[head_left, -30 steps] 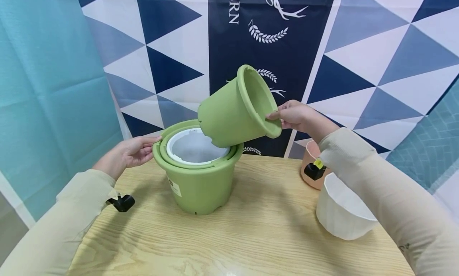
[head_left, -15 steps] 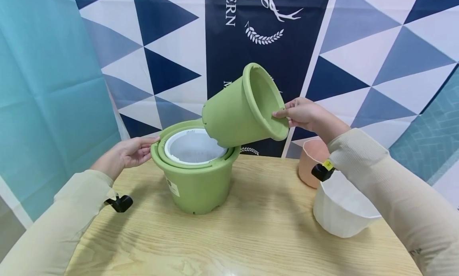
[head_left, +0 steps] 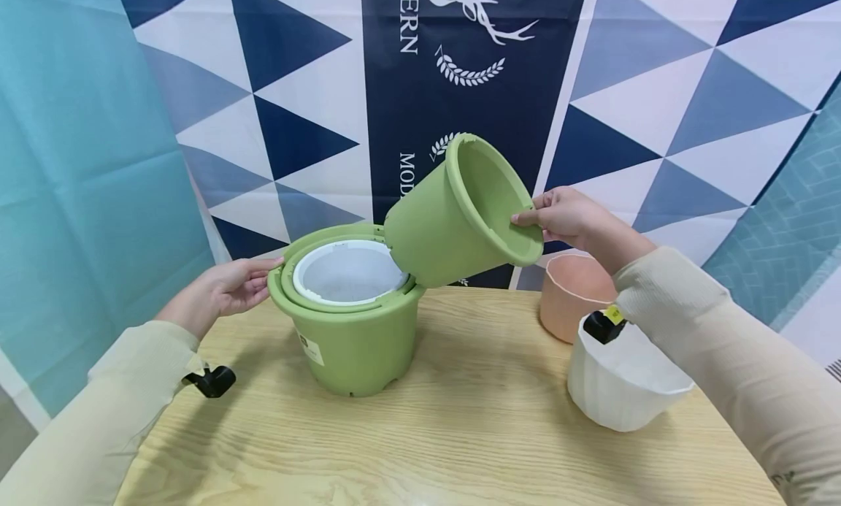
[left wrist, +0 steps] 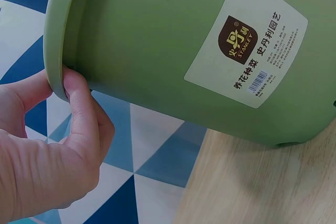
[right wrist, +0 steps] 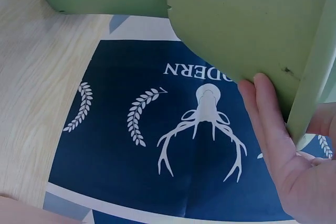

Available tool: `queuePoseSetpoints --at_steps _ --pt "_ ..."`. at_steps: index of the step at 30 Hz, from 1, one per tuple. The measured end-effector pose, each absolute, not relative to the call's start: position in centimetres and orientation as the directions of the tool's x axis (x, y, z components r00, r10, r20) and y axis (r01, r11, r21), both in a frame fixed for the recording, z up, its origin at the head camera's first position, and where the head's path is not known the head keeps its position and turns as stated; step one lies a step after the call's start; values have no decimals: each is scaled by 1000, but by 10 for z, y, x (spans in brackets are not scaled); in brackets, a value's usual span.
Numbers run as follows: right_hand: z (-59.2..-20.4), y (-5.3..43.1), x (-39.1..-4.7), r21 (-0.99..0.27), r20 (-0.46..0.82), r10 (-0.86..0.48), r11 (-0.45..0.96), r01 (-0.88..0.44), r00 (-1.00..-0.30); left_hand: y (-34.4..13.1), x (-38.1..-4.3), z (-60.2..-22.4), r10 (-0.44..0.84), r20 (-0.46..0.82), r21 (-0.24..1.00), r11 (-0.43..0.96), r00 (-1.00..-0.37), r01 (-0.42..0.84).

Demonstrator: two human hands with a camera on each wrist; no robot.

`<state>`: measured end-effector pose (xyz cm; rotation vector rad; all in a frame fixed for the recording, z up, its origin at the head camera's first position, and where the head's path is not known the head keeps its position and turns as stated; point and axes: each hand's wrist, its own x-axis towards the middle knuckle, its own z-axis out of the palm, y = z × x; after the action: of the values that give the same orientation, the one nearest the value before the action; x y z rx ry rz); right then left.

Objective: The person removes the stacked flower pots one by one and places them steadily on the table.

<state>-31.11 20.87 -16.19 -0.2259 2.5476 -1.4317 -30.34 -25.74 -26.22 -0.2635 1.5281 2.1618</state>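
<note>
A large green flower pot [head_left: 361, 349] with a paper label [left wrist: 249, 43] stands upright on the table. Nested inside it are another green pot [head_left: 287, 280] and a white pot [head_left: 348, 272]. My left hand [head_left: 226, 290] pinches the large pot's rim at its left side; the left wrist view shows thumb and fingers on either side of that rim. Over the right part of the nested pots, my right hand [head_left: 574, 217] holds a tilted green pot [head_left: 440, 228] by its rim, thumb inside and fingers outside. Its mouth faces up and right, and its lower end overlaps the stack's rim in the head view.
A pink pot [head_left: 558, 301] and a white fluted pot [head_left: 617, 389] stand at the table's right side, below the right forearm. Patterned cloth [head_left: 309, 75] hangs behind the wooden table [head_left: 453, 418], with teal cloth [head_left: 92, 163] at the left.
The tilted green pot has shifted slightly right relative to the nested stack, with my right hand on its rim. My left hand keeps its hold. The whole head view has shifted a little.
</note>
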Motion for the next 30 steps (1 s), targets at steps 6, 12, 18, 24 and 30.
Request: queuePoseSetpoints --at_steps 6,12,18,24,30 --pt "-168 210 -310 -853 -103 -234 521 -35 -967 -257 -302 -266 267 -422 832 -265 -866 -488" --pt "-172 210 -309 -836 -97 -235 546 -49 -967 -258 -302 -268 272 -412 834 -272 -869 -481" --pt "-175 212 -311 -814 -107 -226 579 -45 -968 -260 -303 -266 275 -397 841 -273 -876 -467" --pt "-177 220 -315 -789 -92 -180 613 -39 -979 -258 -303 -263 273 -399 841 -272 -876 -467" --pt "-178 226 -320 -802 -93 -135 597 -6 -986 -258 -302 -263 268 -405 836 -278 -874 -473"
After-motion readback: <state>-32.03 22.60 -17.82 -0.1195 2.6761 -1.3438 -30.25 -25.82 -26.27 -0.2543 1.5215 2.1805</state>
